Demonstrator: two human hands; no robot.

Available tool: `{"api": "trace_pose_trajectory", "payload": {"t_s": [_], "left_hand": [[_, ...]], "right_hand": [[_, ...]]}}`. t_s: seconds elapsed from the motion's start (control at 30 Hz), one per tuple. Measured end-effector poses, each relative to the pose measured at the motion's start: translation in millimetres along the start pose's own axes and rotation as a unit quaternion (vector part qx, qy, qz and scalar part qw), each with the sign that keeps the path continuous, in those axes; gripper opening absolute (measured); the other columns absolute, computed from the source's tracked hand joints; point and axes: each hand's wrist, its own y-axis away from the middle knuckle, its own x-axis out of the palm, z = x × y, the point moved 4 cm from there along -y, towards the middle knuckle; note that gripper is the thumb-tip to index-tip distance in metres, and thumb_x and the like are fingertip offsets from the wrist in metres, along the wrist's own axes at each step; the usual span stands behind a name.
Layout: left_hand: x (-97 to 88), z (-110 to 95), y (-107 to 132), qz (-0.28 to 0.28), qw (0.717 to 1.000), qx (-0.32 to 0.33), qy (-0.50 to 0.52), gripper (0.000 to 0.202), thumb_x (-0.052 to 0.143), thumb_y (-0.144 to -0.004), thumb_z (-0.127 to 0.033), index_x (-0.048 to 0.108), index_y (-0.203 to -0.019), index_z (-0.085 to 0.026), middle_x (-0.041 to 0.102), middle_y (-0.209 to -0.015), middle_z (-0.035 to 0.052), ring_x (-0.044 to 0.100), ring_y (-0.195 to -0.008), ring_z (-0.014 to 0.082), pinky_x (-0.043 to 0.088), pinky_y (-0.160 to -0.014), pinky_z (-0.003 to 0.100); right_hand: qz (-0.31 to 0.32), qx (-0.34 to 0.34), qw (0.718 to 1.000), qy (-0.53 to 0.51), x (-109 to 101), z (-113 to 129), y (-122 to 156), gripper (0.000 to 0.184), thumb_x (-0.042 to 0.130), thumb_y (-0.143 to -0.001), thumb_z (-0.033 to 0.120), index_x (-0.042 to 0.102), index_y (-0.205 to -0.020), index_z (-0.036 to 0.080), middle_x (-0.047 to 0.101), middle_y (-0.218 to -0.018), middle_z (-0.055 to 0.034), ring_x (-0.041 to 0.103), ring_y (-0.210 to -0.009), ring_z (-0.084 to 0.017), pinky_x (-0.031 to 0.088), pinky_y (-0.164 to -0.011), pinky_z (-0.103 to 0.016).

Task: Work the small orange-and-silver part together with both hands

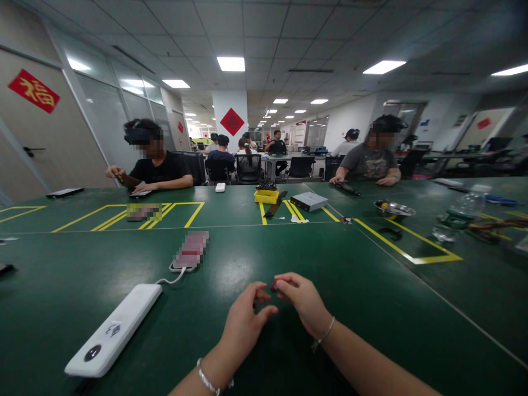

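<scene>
My right hand [303,300] pinches a small dark red object [274,286] between thumb and fingertips; it is too small for me to tell its kind. Close beside it on the left, my left hand [247,316] has its thumb and fingers apart, with nothing visible between them. Both hands are over the green table [231,352] near its front. To the left lies a white power bank [115,330], joined by a white cable [175,279] to a phone [190,250].
Across the table sit a yellow box [266,197], a grey box [309,201], a metal bowl [395,209] and a plastic bottle [460,214]. Yellow tape outlines [437,258] mark the surface. Two people with headsets sit on the far side; others are behind.
</scene>
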Motion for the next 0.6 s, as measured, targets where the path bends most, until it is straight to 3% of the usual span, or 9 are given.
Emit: {"api": "trace_pose_trajectory", "payload": {"t_s": [0.1, 0.2, 0.27, 0.43, 0.5, 0.57, 0.6], "left_hand": [[-0.5, 7.6, -1.5, -0.003, 1.000, -0.012, 0.003, 0.034, 0.054, -0.070, -0.024, 0.045, -0.102, -0.022, 0.062, -0.088, 0.0001, 0.057, -0.080, 0.0147, 0.041, -0.073, 0.029], [-2.3, 15.9, -3.8, -0.009, 0.999, -0.031, 0.016, 0.029, 0.048, -0.075, -0.029, 0.045, -0.103, -0.020, 0.062, -0.090, 0.0025, 0.058, -0.080, 0.0153, 0.042, -0.072, 0.030], [-3.0, 19.7, -5.1, -0.010, 0.999, -0.041, 0.023, 0.027, 0.045, -0.076, -0.031, 0.046, -0.101, -0.019, 0.062, -0.090, 0.0035, 0.058, -0.080, 0.0160, 0.042, -0.071, 0.030], [-1.7, 19.6, -5.2, 0.002, 0.999, -0.043, 0.024, 0.024, 0.045, -0.077, -0.034, 0.049, -0.096, -0.019, 0.062, -0.088, 0.0036, 0.058, -0.080, 0.0165, 0.042, -0.071, 0.030], [-1.4, 18.2, -4.7, 0.007, 0.999, -0.043, 0.019, 0.024, 0.044, -0.077, -0.034, 0.049, -0.096, -0.019, 0.062, -0.088, 0.0034, 0.058, -0.080, 0.0167, 0.042, -0.071, 0.030], [-1.7, 17.0, -4.3, 0.008, 0.999, -0.045, 0.012, 0.024, 0.044, -0.077, -0.034, 0.050, -0.095, -0.019, 0.062, -0.087, 0.0035, 0.058, -0.079, 0.0171, 0.042, -0.072, 0.030], [-2.0, 16.5, -4.1, 0.008, 0.999, -0.045, 0.008, 0.024, 0.043, -0.077, -0.034, 0.050, -0.095, -0.019, 0.062, -0.087, 0.0036, 0.058, -0.079, 0.0173, 0.042, -0.072, 0.030]], "right_hand": [[-0.037, 0.021, 0.995, -0.090, -41.3, 13.7, -13.7, 0.021, 0.067, -0.061, 0.027, 0.059, -0.076, 0.015, 0.062, -0.074, -0.0023, 0.059, -0.072, -0.012, 0.048, -0.063, -0.021], [-0.098, 0.007, 0.984, -0.151, -101.6, 29.1, -28.0, 0.011, 0.065, -0.064, 0.017, 0.057, -0.071, 0.015, 0.062, -0.072, -0.0028, 0.059, -0.069, -0.010, 0.049, -0.059, -0.016], [-0.159, -0.013, 0.973, -0.169, -144.5, 38.6, -33.1, 0.006, 0.060, -0.066, 0.009, 0.057, -0.068, 0.015, 0.061, -0.069, -0.0026, 0.058, -0.065, -0.007, 0.049, -0.056, -0.012], [-0.284, -0.013, 0.946, -0.152, -235.1, 55.8, -23.7, 0.016, 0.048, -0.072, 0.003, 0.058, -0.068, 0.015, 0.059, -0.069, -0.0039, 0.057, -0.063, -0.006, 0.047, -0.052, -0.009], [-0.319, -0.021, 0.941, -0.109, -271.9, 61.2, -12.7, 0.018, 0.047, -0.072, 0.003, 0.058, -0.067, 0.016, 0.059, -0.069, -0.0053, 0.056, -0.063, -0.006, 0.046, -0.054, -0.011], [-0.377, -0.059, 0.922, 0.058, -314.7, 68.6, 3.0, 0.015, 0.051, -0.072, 0.009, 0.056, -0.061, 0.018, 0.059, -0.068, -0.0082, 0.056, -0.063, -0.009, 0.045, -0.055, -0.020], [-0.404, -0.084, 0.895, 0.171, -336.0, 72.3, 11.9, 0.015, 0.055, -0.070, 0.014, 0.054, -0.056, 0.019, 0.059, -0.067, -0.0105, 0.056, -0.063, -0.012, 0.044, -0.055, -0.026]]}}
